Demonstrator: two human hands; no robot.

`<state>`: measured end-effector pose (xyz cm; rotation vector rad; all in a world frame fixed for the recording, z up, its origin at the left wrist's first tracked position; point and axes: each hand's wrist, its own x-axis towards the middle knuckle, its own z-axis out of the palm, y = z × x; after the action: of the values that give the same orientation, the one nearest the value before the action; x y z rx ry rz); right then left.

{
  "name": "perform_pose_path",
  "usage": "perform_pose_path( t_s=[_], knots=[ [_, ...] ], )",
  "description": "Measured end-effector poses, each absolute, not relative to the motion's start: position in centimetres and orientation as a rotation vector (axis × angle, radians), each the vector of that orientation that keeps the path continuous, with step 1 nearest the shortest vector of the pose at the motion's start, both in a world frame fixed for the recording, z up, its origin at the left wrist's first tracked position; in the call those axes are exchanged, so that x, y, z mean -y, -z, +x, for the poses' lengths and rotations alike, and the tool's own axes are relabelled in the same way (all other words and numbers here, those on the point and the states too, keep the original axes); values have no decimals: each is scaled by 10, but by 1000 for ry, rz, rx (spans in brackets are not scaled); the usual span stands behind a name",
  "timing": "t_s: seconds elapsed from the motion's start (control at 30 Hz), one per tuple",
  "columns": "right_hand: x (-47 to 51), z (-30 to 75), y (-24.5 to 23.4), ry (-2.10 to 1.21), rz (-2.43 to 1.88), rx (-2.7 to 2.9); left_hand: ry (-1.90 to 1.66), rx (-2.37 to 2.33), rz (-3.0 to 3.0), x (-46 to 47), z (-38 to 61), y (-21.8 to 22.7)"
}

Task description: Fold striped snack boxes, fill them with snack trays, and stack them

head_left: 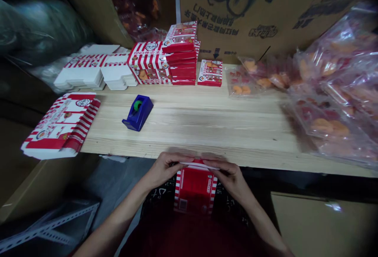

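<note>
My left hand [163, 170] and my right hand [228, 178] pinch the top edge of a red-and-white striped cardboard box [195, 192] from either side. The box hangs in front of my body, just below the wooden table's front edge [189, 156]. Its upper flap is partly hidden by my fingers. The box does not appear to touch the table.
On the table stand a stack of printed boxes [183, 56] and a blue tape dispenser [138, 112]. Flat box blanks [82, 72] lie at the back left, with another [62, 127] at the left edge. Clear bags of orange food [327, 115] crowd the right side.
</note>
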<state>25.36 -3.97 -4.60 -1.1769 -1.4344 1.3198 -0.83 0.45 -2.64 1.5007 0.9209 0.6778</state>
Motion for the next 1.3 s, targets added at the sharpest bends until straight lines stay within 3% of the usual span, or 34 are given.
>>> perform_pose_path(
  t_s=[0.33,0.77,1.07,1.3],
  knots=[
    [5,264,15,-1571,-1144,1625,-479,-844,1792,-30,-5,-3],
    [28,245,26,-1832,-1150,1055,-543,-854,1731,-22,-8,2],
    [39,259,22,-1433,-1141,1801,-381,-713,1867,-10,-27,-20],
    [52,266,26,-1248,-1098,2047,-487,-740,1929,12,-29,-3]
  ],
)
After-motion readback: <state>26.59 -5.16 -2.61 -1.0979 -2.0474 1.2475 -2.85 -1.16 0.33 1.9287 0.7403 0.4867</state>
